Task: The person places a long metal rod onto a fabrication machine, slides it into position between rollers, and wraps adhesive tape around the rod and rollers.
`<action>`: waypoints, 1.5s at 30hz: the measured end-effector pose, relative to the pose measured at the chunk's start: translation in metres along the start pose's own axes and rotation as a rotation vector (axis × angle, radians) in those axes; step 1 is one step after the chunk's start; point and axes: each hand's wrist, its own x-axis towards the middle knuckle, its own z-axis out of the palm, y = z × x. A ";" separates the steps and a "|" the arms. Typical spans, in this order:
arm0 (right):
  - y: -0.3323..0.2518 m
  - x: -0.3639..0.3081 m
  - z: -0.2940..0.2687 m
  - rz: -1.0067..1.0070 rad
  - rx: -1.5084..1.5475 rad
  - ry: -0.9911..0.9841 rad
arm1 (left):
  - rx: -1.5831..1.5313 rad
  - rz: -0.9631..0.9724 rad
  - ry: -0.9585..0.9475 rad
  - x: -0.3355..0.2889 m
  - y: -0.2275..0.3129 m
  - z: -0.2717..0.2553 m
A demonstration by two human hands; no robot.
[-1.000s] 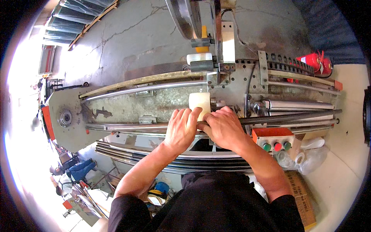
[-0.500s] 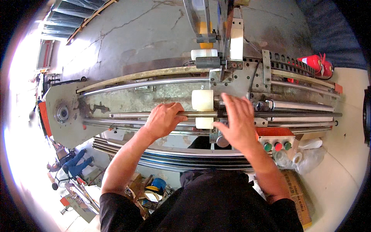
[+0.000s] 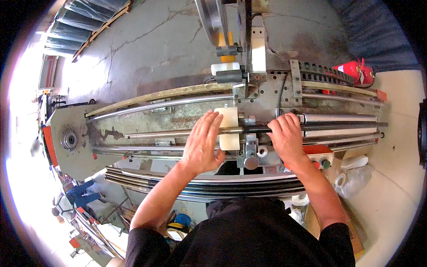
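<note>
A long rod [image 3: 164, 133], bare metal on the left and dark on the right, lies lengthwise along a machine. It passes over two cream rollers [image 3: 228, 118] near the middle. My right hand [image 3: 284, 137] is closed over the rod's dark part, right of the rollers. My left hand [image 3: 201, 144] reaches across the rod just left of the rollers, fingers stretched out and thumb apart. Its fingertips are close to the upper roller; whether they touch it I cannot tell. A round metal knob [image 3: 251, 163] sits on the carriage below the rollers.
Several dark tubes [image 3: 213, 187] lie along the machine's near side. A red control box [image 3: 318, 153] with buttons is partly behind my right forearm. A grey end plate [image 3: 66, 142] stands at the left. Beyond the machine at right is a red fire extinguisher [image 3: 356, 71].
My left hand has let go of the rod and spread its fingers beside the rollers. My right hand, open before, has moved right and closed on the rod. The view has shifted slightly.
</note>
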 end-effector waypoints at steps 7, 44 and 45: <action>-0.018 -0.018 0.006 0.148 0.030 0.215 | 0.243 -0.036 -0.038 -0.015 0.018 0.064; -0.109 -0.033 -0.005 0.165 0.054 0.301 | 0.384 0.004 0.089 -0.029 0.016 0.054; -0.101 -0.009 -0.005 0.097 0.084 0.249 | 0.408 0.004 0.074 -0.029 0.019 0.047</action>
